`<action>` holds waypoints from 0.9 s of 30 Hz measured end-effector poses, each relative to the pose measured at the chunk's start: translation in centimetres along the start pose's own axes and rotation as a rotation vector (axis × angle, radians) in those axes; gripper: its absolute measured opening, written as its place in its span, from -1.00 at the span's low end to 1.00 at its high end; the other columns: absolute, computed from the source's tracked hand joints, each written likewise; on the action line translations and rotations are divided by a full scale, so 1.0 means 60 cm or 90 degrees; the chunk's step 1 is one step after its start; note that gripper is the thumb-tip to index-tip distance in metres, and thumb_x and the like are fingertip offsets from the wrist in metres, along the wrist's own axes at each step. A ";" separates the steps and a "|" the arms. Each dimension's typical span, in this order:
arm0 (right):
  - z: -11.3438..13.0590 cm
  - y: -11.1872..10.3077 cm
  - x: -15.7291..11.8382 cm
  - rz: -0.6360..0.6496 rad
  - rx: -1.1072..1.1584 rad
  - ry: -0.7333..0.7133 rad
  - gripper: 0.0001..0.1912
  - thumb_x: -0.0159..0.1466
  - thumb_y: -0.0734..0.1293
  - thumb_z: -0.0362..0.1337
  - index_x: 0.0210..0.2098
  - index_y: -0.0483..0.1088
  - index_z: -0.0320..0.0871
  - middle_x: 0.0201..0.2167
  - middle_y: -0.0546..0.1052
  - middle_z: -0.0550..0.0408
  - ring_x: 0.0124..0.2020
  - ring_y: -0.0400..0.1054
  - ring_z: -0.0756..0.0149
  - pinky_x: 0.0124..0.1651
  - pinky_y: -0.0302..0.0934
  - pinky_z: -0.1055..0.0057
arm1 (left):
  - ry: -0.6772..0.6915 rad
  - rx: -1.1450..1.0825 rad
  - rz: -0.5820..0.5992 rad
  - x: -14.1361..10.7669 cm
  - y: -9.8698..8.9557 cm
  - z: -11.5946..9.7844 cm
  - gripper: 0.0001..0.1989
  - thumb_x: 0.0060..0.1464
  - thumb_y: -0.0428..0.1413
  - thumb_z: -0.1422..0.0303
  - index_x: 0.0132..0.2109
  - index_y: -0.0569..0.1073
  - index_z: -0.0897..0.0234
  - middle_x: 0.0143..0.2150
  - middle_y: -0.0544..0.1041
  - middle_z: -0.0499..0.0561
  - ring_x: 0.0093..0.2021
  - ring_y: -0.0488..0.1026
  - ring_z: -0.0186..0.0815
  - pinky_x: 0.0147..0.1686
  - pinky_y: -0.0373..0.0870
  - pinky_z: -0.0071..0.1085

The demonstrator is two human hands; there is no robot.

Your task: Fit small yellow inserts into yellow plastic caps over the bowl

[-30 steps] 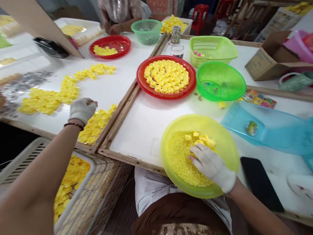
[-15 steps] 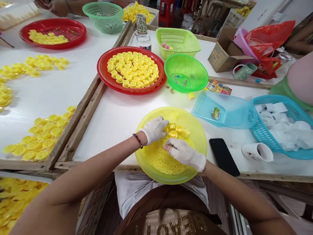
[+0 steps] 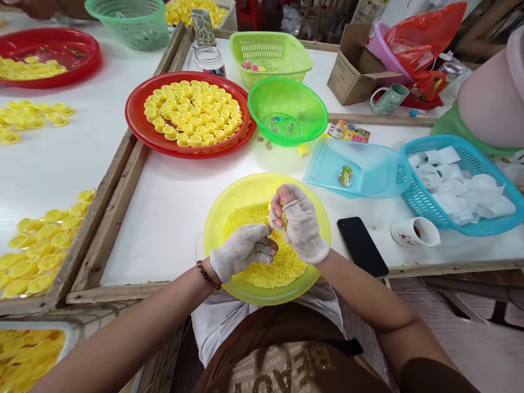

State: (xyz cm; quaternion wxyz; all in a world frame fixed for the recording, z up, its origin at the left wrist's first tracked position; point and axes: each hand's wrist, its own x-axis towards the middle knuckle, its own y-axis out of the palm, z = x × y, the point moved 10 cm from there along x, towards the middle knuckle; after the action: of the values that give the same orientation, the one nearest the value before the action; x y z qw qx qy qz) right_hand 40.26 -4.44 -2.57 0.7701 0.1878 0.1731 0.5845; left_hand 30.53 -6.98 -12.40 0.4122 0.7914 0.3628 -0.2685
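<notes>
A yellow basin (image 3: 221,188) sits at the table's front edge, with small yellow pellets (image 3: 270,273) heaped inside. Over it, my left hand (image 3: 241,251), in a white fingertip-less glove, pinches a small yellow cup (image 3: 277,236) between thumb and fingers. My right hand (image 3: 303,226), gloved the same way, is curled above and beside that cup. Bits of yellow show between its fingers; whether they are pellets or cups is unclear. Farther back, a red tray (image 3: 135,117) carries many similar yellow cups (image 3: 192,112).
Right of the basin lie a black phone (image 3: 362,245), a white mug (image 3: 403,232), a blue tray (image 3: 368,169) and a blue basket (image 3: 429,213) of white pieces. Behind stands a green basin (image 3: 286,98). Wooden rails (image 3: 106,213) divide the table; yellow cups (image 3: 45,240) lie to the left.
My right hand has risen from the pellets and curled inward. My left hand has moved down and holds a cup. The group of cups seen on the pellets no longer shows there.
</notes>
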 end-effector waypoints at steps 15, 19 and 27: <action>0.003 -0.052 -0.019 0.038 -0.367 0.008 -0.74 0.37 0.31 -0.06 -0.33 0.32 -0.10 -0.50 0.24 0.24 -0.54 0.08 0.47 -0.51 0.02 0.47 | -0.023 -0.117 0.034 -0.030 -0.010 0.003 -0.78 0.38 -0.07 0.35 -0.18 0.40 0.37 -0.46 0.56 0.13 -0.56 0.50 -0.34 -0.55 0.48 -0.52; -0.052 -0.054 -0.043 0.159 -0.437 0.156 -0.73 0.40 0.22 -0.15 -0.41 0.27 -0.10 -0.56 0.23 0.24 -0.58 0.09 0.46 -0.53 0.02 0.46 | -0.036 -0.133 0.050 -0.032 -0.004 0.007 -0.72 0.40 -0.15 0.36 -0.18 0.39 0.39 -0.46 0.53 0.12 -0.56 0.48 -0.36 -0.54 0.48 -0.52; -0.068 -0.055 -0.044 0.153 -0.461 0.230 -0.80 0.28 0.21 -0.33 -0.49 0.20 -0.10 -0.62 0.23 0.26 -0.63 0.12 0.47 -0.56 0.03 0.49 | 0.386 0.398 -0.128 -0.080 -0.031 -0.080 -0.54 0.18 0.19 0.08 0.06 0.43 0.32 -0.10 0.56 0.13 -0.28 0.53 -0.27 -0.22 0.52 -0.35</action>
State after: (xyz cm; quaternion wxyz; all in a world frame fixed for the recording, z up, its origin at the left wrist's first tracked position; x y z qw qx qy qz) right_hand 40.36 -7.44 -7.60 0.6704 -0.1816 0.0655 0.7165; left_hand 26.79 -3.86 -7.29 -0.0003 0.8818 0.4438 -0.1598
